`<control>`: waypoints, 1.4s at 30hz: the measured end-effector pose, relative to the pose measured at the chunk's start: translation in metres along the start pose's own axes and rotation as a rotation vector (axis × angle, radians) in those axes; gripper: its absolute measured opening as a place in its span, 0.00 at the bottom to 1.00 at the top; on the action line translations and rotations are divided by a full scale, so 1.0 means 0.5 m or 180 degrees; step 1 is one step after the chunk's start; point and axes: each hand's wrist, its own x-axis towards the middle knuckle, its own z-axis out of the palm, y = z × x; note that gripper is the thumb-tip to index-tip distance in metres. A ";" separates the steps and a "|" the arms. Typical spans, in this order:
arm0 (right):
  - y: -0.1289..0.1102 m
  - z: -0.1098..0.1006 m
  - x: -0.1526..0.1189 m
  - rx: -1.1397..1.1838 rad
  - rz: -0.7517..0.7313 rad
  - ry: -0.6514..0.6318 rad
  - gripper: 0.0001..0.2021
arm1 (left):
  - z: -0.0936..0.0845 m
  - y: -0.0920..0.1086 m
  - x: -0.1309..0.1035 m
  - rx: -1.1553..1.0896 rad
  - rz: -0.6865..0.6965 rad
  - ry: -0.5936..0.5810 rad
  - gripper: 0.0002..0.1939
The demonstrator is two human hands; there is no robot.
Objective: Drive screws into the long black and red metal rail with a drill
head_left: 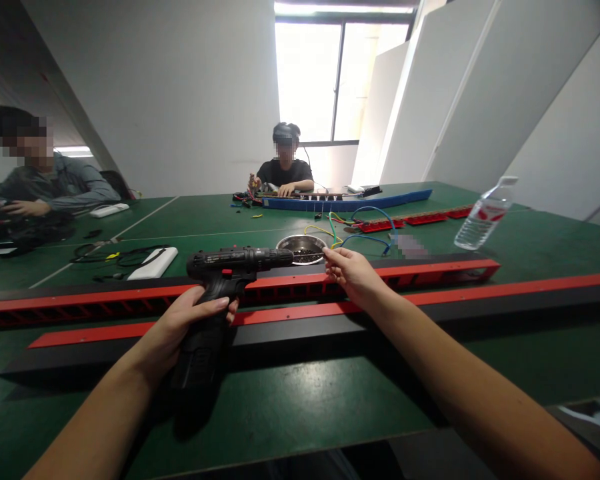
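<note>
My left hand [200, 310] is wrapped round the grip of a black cordless drill [230, 263], which lies level and points right. A long thin bit [307, 255] sticks out of its chuck, passing in front of a round metal bowl [303, 241] of small dark pieces, probably screws. At the bit's tip, the thumb and fingers of my right hand [350, 270] are pinched together; whatever is between them is too small to make out. Below both hands lie two long red-and-black rails [287, 317], [280, 291], side by side across the green table [300, 393].
A plastic water bottle [485, 213] stands tilted in view at right. Blue, green and yellow wires [367, 237] lie behind the bowl, near red strips [420, 218]. At left is a white box-like device [153, 262]. Two people work across the table, one behind a long blue rail [350, 202].
</note>
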 end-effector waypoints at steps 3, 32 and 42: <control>0.002 -0.001 0.002 -0.0024 0.0001 -0.0006 0.21 | -0.003 -0.002 0.001 0.0048 -0.0027 -0.0024 0.14; 0.002 -0.001 0.002 -0.0017 -0.0021 -0.0037 0.23 | 0.001 0.002 -0.004 -0.0060 -0.0114 0.0026 0.17; 0.004 -0.001 0.003 0.0014 -0.0025 -0.0045 0.22 | 0.005 0.006 -0.007 -0.0080 -0.0086 0.0051 0.17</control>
